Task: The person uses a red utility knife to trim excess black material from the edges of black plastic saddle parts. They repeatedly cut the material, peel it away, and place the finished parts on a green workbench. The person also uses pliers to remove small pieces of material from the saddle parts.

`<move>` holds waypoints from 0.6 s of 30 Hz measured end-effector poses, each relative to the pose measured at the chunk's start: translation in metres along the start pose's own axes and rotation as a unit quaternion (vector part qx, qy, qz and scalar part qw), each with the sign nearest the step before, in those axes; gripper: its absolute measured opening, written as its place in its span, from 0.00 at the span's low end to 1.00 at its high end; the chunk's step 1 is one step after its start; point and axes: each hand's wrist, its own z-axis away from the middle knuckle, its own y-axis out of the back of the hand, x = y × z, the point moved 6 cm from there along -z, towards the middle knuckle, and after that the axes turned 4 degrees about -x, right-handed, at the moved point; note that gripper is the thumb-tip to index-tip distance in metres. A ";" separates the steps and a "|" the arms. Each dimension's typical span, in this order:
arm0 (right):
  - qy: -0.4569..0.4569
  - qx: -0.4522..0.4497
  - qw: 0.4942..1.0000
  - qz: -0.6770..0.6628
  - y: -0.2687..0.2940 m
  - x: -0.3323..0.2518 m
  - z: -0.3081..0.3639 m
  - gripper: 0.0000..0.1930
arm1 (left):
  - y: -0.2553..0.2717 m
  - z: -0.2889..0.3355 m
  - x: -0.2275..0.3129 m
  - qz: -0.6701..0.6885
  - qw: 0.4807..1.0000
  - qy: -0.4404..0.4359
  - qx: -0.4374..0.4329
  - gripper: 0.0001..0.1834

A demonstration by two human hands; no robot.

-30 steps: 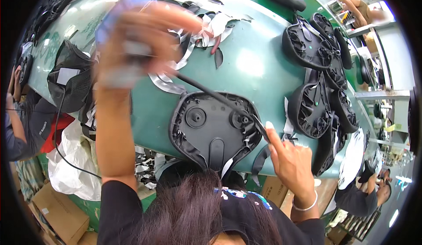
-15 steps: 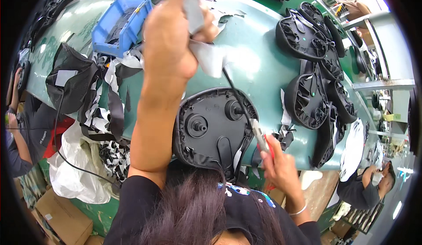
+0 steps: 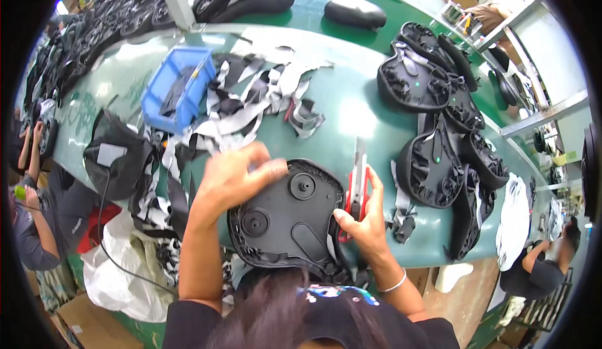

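Observation:
A black padded seat (image 3: 283, 220) lies underside up at the table's front edge, its cover folded over the rim. Two round bosses with centre posts stand out of its base. My right hand (image 3: 370, 218) grips a red utility knife (image 3: 356, 192) at the seat's right side, with the long metal blade pointing away from me. Over the seat's far left rim is my left hand (image 3: 235, 177), thumb stretched to the right and fingers apart, nothing visible in it. Its palm side is hidden, so I cannot tell whether it touches the rim.
Black and white cut-off strips (image 3: 263, 95) are heaped beyond my left hand, beside a blue bin (image 3: 179, 89). A black bag-like piece (image 3: 116, 155) with a cord sits left. Several finished-edge seats (image 3: 433, 161) are stacked at the right. Co-workers sit at both sides.
My left hand has come down from high over the table to the seat, and the pale strip has left it. The knife has swung upright beside the seat, which has turned somewhat.

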 end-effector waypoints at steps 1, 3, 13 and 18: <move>0.015 -0.005 1.000 -0.002 0.005 -0.015 -0.014 0.49 | -0.008 -0.006 0.000 0.086 0.994 -0.016 -0.064 0.22; 0.058 -0.044 0.994 0.079 0.019 -0.051 -0.049 0.41 | -0.030 -0.020 -0.017 0.403 0.901 0.042 -0.158 0.23; 0.145 0.201 0.739 0.626 0.232 -0.139 -0.300 0.21 | 0.068 -0.263 -0.018 0.722 0.655 -0.068 0.212 0.23; 0.099 0.043 0.720 0.686 0.242 -0.076 -0.408 0.29 | 0.018 -0.374 0.024 0.724 0.680 0.066 0.092 0.57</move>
